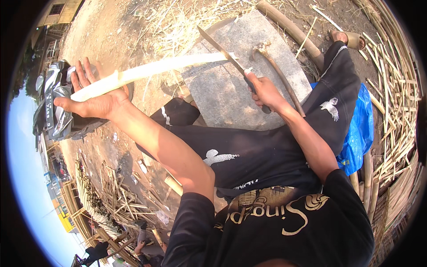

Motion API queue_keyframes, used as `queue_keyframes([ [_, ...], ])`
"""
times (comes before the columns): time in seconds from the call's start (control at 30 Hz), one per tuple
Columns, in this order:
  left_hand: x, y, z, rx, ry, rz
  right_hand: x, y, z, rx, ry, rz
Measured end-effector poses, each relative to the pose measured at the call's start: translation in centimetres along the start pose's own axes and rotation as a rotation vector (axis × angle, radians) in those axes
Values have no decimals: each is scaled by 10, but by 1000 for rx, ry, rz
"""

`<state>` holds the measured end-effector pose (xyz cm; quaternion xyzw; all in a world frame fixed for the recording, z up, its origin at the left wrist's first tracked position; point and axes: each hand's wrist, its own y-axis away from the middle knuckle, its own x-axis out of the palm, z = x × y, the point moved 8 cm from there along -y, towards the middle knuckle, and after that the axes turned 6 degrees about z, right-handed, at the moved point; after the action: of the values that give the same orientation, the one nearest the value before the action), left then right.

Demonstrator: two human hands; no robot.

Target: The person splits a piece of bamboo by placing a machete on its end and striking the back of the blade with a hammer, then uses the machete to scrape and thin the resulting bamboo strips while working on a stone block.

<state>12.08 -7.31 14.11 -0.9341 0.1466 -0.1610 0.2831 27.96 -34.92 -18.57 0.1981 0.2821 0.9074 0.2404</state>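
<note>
A long pale strip of split bamboo (151,70) runs from my left hand to the stone slab (213,100). My left hand (100,95) bears its broad end across the palm, thumb on one side and fingers stretched out on the other. In my right hand (267,92) is the dark handle of a long knife (220,48), fingers wrapped round it. The blade crosses the strip's narrow far end above the slab and points up and left. A curved brown stick (281,73) lies on the slab, right of the knife, its lower end near my right leg.
Pale shavings (178,29) cover the ground beyond the slab. A thick bamboo pole (293,33) lies at its far right edge. Piled bamboo strips (396,107) and a blue plastic sheet (359,129) are to my right. A motorbike (55,107) stands behind my left hand.
</note>
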Motion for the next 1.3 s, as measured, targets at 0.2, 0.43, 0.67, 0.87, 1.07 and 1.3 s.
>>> queue_keyframes([
  [0.2,8,5,8,-69,-198,-94,1,19,13,2,-216,113],
  [0.43,37,20,-15,1,-207,-39,30,64,93,-446,-79,-20],
  [0.67,52,20,-20,245,-123,134,13,-3,6,-299,577,-282],
  [0.87,45,15,-14,213,-107,113,21,-5,14,-272,482,-220],
  [1.07,42,19,1,101,-28,-71,21,-21,-18,58,-412,307],
  [1.3,36,22,0,112,-113,-90,32,30,46,-129,-155,22],
])
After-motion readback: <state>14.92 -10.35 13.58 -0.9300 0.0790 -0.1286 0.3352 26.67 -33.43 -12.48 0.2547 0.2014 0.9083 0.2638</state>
